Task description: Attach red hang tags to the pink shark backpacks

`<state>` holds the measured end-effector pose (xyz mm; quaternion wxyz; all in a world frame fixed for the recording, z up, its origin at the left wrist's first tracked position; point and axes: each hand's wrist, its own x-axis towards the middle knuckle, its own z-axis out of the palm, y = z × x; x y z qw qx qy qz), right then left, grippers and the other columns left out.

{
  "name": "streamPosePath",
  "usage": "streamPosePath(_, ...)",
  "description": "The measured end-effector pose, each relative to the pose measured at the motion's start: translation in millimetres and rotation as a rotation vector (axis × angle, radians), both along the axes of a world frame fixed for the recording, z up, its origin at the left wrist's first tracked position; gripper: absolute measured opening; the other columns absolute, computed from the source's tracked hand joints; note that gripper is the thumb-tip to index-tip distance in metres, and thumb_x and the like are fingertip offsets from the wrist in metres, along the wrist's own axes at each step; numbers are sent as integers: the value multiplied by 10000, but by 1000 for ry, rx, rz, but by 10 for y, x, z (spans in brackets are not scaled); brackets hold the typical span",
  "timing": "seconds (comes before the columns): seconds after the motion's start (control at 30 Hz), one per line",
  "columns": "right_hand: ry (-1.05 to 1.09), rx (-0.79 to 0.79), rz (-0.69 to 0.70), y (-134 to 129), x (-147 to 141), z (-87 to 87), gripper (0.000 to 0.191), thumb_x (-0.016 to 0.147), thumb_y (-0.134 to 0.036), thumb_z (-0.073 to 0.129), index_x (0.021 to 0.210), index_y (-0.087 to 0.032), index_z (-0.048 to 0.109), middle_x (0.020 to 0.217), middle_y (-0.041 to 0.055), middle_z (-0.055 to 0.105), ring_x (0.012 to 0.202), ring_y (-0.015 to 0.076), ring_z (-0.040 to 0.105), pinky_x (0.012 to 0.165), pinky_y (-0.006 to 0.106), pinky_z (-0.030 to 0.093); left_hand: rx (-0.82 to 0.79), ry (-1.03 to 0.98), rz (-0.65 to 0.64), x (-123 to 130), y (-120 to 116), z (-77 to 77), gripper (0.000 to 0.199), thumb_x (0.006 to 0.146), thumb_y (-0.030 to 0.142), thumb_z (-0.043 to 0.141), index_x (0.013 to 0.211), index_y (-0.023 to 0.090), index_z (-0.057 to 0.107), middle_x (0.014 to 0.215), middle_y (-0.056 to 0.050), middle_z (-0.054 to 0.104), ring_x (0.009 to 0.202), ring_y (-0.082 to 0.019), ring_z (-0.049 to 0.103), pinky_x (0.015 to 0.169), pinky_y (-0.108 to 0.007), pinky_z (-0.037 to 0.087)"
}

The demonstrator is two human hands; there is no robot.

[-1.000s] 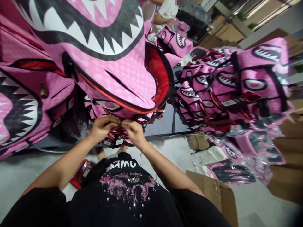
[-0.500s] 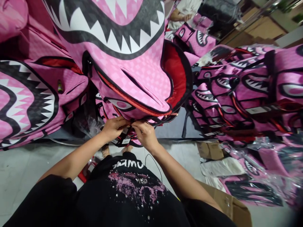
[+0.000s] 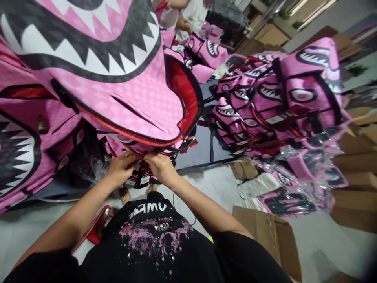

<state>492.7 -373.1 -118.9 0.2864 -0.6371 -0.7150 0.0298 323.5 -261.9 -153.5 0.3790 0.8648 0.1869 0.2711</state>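
A large pink bag (image 3: 141,94) with a black-and-white shark-mouth print fills the upper left, its red-lined opening (image 3: 188,92) gaping at the right side. My left hand (image 3: 122,168) and my right hand (image 3: 159,166) meet at the bag's lower front edge, fingers pinched close together. What the fingertips grip is too small and partly hidden to name. Black tags (image 3: 145,179) with white labels hang just below and between the hands.
Another pink shark bag (image 3: 17,153) lies at the left. Stacked pink bags (image 3: 265,98) stand on the grey table (image 3: 196,147). Plastic-wrapped pieces (image 3: 288,200) and an open cardboard box (image 3: 265,232) are on the floor. A person's arm (image 3: 184,25) shows at the back.
The view has shifted to the right, so the hands and bag appear further left. Both hands remain pinched at the bag's lower edge.
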Motion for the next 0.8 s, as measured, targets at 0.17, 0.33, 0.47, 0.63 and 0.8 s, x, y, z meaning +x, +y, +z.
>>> streamPosePath(0.17,-218,-182,70,26,-12,81,251,929,-69,467,1050,-160,667,920,67,684,814,159,622,708,261,453,164,207,61,-11,-2,81,288,877,244,500,1027,254,746,1076,-35,725,848,-174,705,652,-232,516)
streamPosePath(0.33,-317,-286,116,87,-23,214,196,930,-115,492,1030,-164,653,928,58,686,816,173,609,691,289,410,239,427,84,-2,29,165,324,844,246,462,1024,259,730,1073,-19,735,818,-195,712,614,-250,495)
streamPosePath(0.47,-312,-298,119,106,-31,237,165,924,-150,502,1011,-175,641,942,51,687,840,183,621,704,310,413,348,523,78,1,54,170,325,860,266,450,999,280,743,1084,-27,732,774,-198,702,575,-256,472)
streamPosePath(0.63,-277,-256,100,111,-48,172,136,893,-169,538,995,-170,628,929,55,691,886,204,632,758,343,448,537,582,80,16,77,168,321,909,285,415,1010,226,713,1048,-67,714,790,-203,686,515,-250,426)
streamPosePath(0.8,-247,-200,69,90,-49,152,173,883,-232,579,1025,-142,617,958,80,700,902,220,651,822,364,467,608,496,-62,-32,150,155,333,870,229,408,913,246,737,989,-57,739,894,-224,703,598,-274,523)
